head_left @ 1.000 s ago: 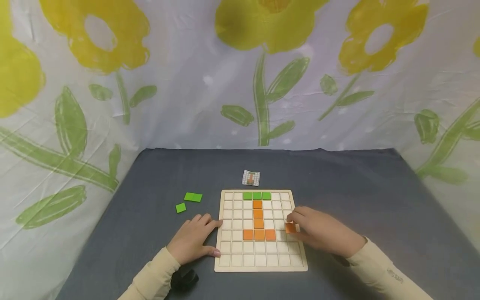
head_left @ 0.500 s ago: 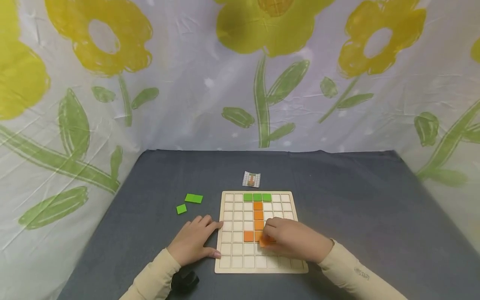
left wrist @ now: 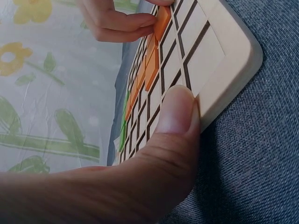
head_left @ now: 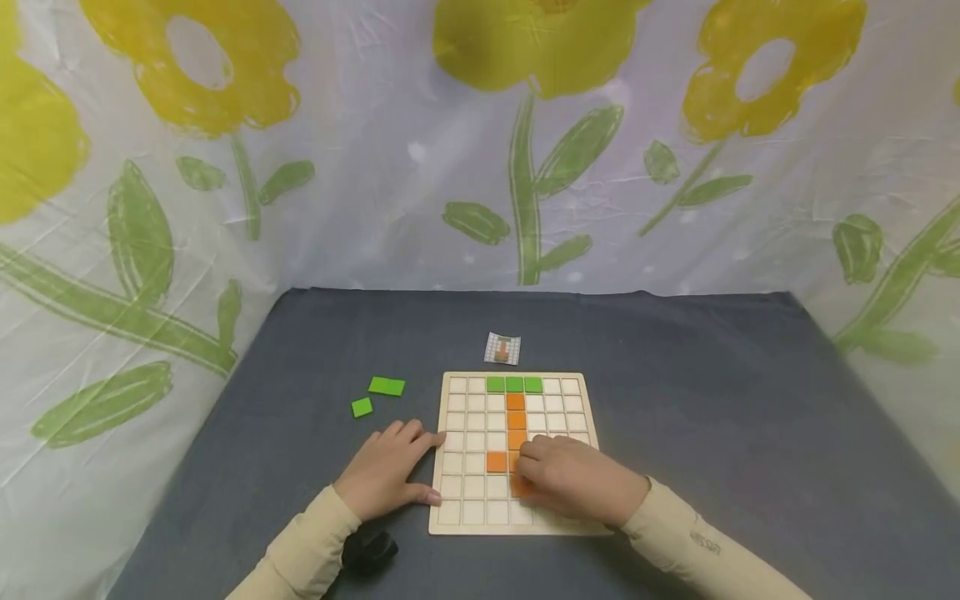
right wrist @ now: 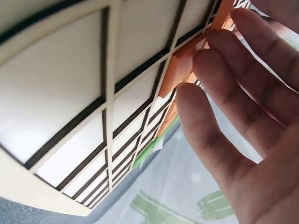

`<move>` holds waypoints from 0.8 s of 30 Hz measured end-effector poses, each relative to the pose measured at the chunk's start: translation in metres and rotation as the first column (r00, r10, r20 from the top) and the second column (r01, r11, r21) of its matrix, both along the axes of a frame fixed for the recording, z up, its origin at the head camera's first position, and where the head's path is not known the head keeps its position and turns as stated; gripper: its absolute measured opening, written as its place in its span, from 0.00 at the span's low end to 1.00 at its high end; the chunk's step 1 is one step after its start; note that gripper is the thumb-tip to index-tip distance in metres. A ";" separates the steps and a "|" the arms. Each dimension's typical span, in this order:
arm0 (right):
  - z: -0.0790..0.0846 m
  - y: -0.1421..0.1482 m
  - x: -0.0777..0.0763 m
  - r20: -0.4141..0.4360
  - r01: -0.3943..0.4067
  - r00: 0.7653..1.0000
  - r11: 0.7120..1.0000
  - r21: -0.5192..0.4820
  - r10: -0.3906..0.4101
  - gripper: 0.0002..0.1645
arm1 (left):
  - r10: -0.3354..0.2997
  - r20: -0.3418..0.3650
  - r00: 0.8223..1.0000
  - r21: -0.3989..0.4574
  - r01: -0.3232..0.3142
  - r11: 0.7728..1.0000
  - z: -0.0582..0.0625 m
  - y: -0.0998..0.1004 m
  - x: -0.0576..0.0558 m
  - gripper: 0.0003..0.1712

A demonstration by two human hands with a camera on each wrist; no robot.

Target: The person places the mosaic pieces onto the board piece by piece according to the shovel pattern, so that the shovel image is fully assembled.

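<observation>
A wooden grid board (head_left: 474,486) lies on the dark cloth. Near its middle my right hand (head_left: 577,477) pinches an orange square tile (head_left: 520,487), low over the cell below the orange column; the left wrist view also shows that tile (left wrist: 162,22) at the fingertips. My left hand (head_left: 384,473) rests at the board's left edge, its thumb (left wrist: 175,116) and forefinger touching the frame. Three green tiles (head_left: 514,384) fill the middle of the top row. Orange tiles (head_left: 516,420) run down from them, with another orange tile (head_left: 497,462) beside the column's foot. My right hand hides the cells to the right.
Left of the board lie loose green tiles, a pair (head_left: 386,386) side by side and a single one (head_left: 362,407). A small printed card (head_left: 502,348) with a grid pattern lies behind the board. A black object (head_left: 369,552) sits by the left sleeve.
My right hand has carried the orange tile leftward from the board's right edge to below the orange column. My left hand has stayed at the left edge.
</observation>
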State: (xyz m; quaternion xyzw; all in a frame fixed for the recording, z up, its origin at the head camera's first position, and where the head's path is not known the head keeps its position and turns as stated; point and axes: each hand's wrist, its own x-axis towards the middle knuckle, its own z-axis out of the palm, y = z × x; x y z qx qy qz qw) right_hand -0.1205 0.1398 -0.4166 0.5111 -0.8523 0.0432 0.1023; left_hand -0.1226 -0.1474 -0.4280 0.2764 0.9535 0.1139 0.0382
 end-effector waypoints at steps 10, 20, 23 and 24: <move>-0.003 -0.002 -0.001 0.008 -0.004 1.000 1.000 0.011 0.004 0.13 | 0.002 -0.008 1.000 -0.024 -0.002 1.000 -0.001 0.000 -0.001 0.47; -0.004 -0.002 0.001 0.009 -0.002 1.000 1.000 0.005 0.002 0.13 | 0.005 -0.005 1.000 -0.023 -0.005 1.000 -0.001 0.000 0.000 0.48; -0.001 -0.001 0.001 0.046 0.024 0.999 1.000 -0.009 -0.024 0.12 | 0.008 -0.002 1.000 -0.020 -0.008 1.000 -0.001 0.000 0.000 0.47; 0.000 0.000 0.000 0.067 0.039 0.997 0.999 -0.019 -0.038 0.11 | 0.008 -0.002 1.000 -0.020 -0.008 1.000 0.000 0.000 0.000 0.47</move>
